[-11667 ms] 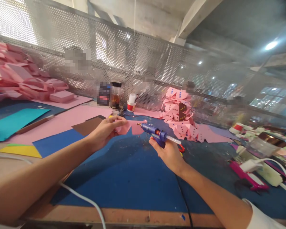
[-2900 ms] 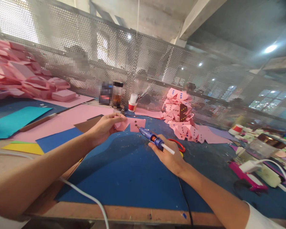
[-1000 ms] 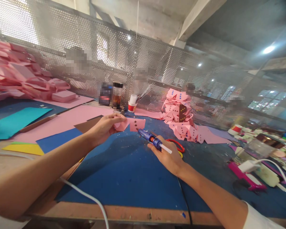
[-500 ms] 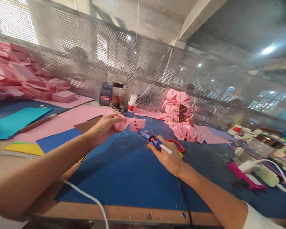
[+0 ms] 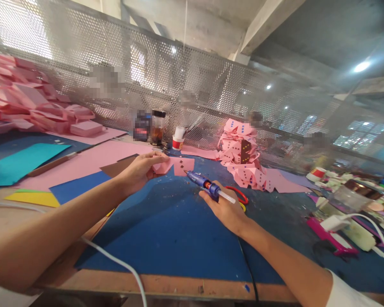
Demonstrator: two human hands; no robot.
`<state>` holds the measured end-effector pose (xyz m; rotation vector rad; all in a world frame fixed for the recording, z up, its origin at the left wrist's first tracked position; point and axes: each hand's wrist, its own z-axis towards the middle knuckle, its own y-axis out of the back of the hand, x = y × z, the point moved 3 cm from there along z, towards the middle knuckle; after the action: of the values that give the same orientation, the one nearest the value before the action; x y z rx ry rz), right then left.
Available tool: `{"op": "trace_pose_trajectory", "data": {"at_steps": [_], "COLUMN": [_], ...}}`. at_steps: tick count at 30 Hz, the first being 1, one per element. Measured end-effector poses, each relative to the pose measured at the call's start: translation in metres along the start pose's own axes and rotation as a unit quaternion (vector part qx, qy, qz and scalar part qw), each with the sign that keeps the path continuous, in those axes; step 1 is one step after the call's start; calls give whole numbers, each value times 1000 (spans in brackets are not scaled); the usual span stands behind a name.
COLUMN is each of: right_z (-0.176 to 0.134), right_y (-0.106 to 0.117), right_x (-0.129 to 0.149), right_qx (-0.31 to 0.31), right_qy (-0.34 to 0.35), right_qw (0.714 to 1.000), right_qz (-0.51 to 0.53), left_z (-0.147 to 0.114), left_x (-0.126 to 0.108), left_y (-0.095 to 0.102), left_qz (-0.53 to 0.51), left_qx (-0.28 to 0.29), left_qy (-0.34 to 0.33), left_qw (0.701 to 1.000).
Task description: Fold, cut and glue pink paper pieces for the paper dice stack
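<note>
At frame centre, the left hand (image 5: 142, 169) pinches pink paper (image 5: 186, 165); the right hand's (image 5: 228, 209) fingers wrap a blue glue gun (image 5: 201, 181), tip beside the paper. Above centre, a jar (image 5: 158, 124) holds brown contents (image 5: 156, 136), a red-and-white cup (image 5: 178, 143) something white (image 5: 179, 131)

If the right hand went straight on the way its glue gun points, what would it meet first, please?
Probably the pink paper piece held in the left hand: the glue gun in the right hand points at its lower edge, though depth makes contact hard to judge.
</note>
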<state>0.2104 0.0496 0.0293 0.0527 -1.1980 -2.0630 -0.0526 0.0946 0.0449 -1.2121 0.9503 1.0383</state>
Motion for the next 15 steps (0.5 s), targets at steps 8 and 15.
{"op": "trace_pose_trajectory", "data": {"at_steps": [8, 15], "right_z": [3, 8], "right_y": [0, -3], "right_x": [1, 0], "right_qx": [82, 101], "right_qy": [-115, -156], "right_qw": [971, 894], "right_qz": [195, 407], "left_z": [-2, 3], "left_x": [0, 2], "left_y": [0, 5], "left_qz": [-25, -11], "left_qx": [-15, -36], "left_qy": [19, -2], "left_qw": [999, 999]}}
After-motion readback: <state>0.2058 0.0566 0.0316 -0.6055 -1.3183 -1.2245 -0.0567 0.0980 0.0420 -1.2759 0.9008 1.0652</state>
